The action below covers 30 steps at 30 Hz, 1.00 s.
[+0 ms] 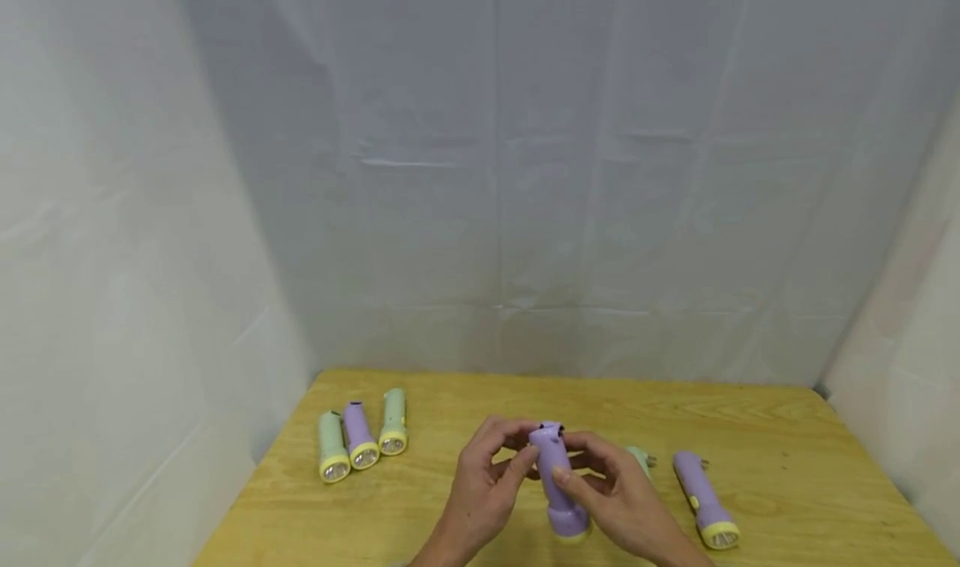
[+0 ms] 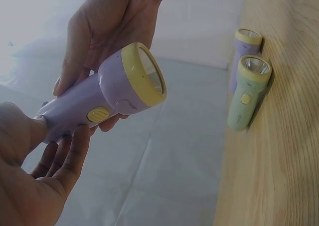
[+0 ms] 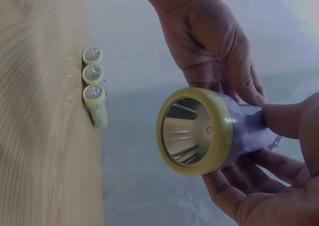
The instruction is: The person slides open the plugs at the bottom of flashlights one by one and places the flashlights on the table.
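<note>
A purple flashlight (image 1: 553,475) with a yellow rim is held between both hands above the table, its tail end up and its lens end down in the head view. My left hand (image 1: 486,479) grips it near the tail, thumb on the body. My right hand (image 1: 626,488) holds its other side, with the thumb pressed on the barrel. The yellow switch (image 2: 98,114) faces the left wrist camera, and the reflector (image 3: 188,131) shows in the right wrist view. Dark parts show at the tail, too small to make out.
At the table's left lie a green flashlight (image 1: 332,446), a purple one (image 1: 360,434) and another green one (image 1: 393,421). On the right lies a purple flashlight (image 1: 705,500) with prongs out. A green one (image 1: 640,457) is partly behind my right hand. White sheeting (image 1: 495,217) surrounds the wooden table (image 1: 360,517).
</note>
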### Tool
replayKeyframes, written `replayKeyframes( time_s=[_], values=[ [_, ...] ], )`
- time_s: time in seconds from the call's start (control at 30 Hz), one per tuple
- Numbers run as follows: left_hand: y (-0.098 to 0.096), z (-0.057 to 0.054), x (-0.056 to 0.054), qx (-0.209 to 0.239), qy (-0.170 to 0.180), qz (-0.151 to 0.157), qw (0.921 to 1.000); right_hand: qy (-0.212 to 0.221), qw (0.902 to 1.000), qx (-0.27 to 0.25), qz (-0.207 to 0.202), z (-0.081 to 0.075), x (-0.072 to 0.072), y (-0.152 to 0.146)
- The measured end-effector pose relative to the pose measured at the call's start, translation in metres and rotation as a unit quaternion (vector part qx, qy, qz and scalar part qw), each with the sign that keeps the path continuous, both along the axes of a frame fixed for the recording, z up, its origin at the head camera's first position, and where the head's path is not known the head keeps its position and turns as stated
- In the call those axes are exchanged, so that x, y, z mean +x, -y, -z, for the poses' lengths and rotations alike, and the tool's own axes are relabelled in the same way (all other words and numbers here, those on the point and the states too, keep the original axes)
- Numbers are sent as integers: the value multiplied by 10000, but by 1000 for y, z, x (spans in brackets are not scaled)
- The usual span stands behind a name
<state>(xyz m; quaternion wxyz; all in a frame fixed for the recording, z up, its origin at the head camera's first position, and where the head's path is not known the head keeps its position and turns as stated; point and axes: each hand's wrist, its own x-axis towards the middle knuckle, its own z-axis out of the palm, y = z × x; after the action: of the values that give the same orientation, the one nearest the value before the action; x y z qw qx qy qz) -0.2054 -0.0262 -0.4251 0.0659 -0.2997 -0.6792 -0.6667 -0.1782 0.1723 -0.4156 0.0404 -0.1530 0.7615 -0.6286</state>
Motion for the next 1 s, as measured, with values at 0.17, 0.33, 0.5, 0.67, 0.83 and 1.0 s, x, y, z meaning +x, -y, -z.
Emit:
replayKeyframes(
  time_s=[0.17,0.33,0.5,0.67,0.83,1.0],
  values=[
    [0,0,0,-26,154,-12,9999,24,10000,-26,3,0,0,-1],
    [-1,1,1,-36,222,16,9997,51,9999,-73,-94,0,1,-2],
    [-1,0,1,-67,321,21,9995,66,9999,-73,-103,-1,0,-2],
    [-2,0,-1,-68,237,73,9997,4,9999,-47,-122,-2,0,-3],
    [-3,0,-2,-47,102,122,9999,-15,9999,-8,-106,-3,0,-4],
    [-3,-1,-2,-74,173,105,9998,84,9999,30,-62,-5,0,-4]
  ],
)
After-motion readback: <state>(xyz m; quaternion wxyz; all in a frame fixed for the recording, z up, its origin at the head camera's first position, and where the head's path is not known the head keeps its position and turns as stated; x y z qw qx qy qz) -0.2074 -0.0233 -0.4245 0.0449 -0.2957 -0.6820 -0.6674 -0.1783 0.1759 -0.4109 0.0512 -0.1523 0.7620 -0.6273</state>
